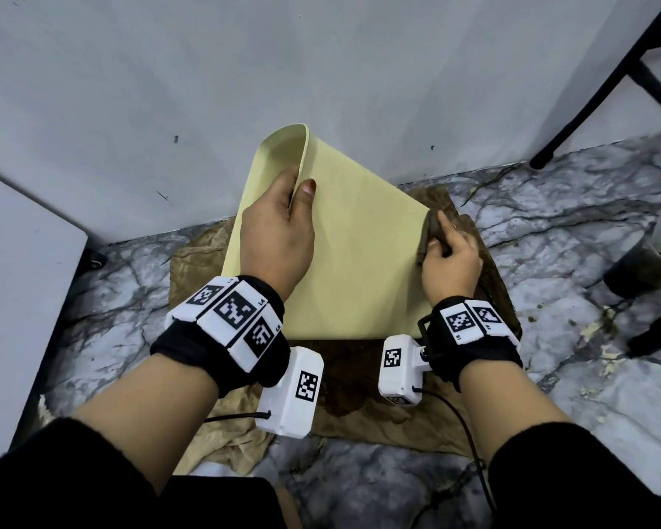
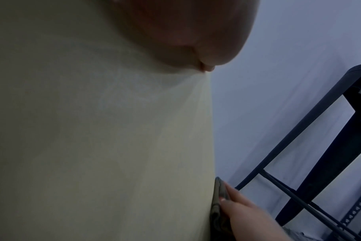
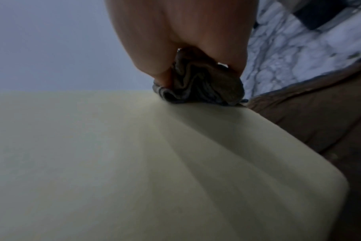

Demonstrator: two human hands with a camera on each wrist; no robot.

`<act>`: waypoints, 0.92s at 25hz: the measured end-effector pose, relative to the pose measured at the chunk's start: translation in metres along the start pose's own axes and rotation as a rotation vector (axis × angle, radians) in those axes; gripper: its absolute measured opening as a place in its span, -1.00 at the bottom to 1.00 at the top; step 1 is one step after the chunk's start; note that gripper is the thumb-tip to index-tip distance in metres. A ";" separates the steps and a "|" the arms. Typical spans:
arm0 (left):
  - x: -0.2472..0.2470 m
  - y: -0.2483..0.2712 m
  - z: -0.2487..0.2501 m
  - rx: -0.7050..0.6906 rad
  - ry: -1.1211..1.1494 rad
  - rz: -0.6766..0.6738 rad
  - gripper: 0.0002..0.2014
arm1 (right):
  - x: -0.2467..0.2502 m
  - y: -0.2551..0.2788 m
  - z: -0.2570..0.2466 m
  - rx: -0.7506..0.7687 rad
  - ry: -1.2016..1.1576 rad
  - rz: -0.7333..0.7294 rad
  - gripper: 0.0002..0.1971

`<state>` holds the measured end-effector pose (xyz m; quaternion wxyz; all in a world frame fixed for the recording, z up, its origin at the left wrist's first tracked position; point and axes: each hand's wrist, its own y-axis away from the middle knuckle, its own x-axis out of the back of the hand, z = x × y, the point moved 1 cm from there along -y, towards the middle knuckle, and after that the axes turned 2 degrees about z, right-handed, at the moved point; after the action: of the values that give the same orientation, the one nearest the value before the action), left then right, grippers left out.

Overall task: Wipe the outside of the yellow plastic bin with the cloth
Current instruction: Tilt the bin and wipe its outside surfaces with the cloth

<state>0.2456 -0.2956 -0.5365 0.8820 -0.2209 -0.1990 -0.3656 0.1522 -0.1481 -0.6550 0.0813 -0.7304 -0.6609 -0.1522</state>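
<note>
1. yellow plastic bin point(image 1: 359, 246) lies tipped on its side on a brown sheet point(image 1: 359, 379) spread over the marbled floor point(image 1: 550, 231), close to the grey wall point(image 1: 321, 63); its open rim points up and left, its base toward the lower right.
2. left hand point(image 1: 279, 238) grips the rim: thumb on the outer face, fingers curled inside the opening.
3. right hand point(image 1: 451, 261) has its grip pinched round a bunched dark cloth point(image 1: 428, 238), which it presses against the bin's right edge; the right wrist view shows the cloth point(image 3: 202, 84) crumpled between thumb and fingers and touching the yellow wall point(image 3: 134, 154).
4. a dark chair frame point(image 1: 626, 70) stands at the far right, and a dark pot point(image 1: 645, 257) sits on the floor well apart from the bin.
</note>
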 end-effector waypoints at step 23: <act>0.001 -0.001 -0.002 -0.158 0.078 -0.159 -0.67 | -0.006 0.031 -0.104 0.384 -0.179 -0.135 -0.62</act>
<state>0.2462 -0.2982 -0.5373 0.8370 -0.2590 -0.1521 -0.4574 0.1710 -0.1905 -0.5568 0.1496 -0.6661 -0.7298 0.0368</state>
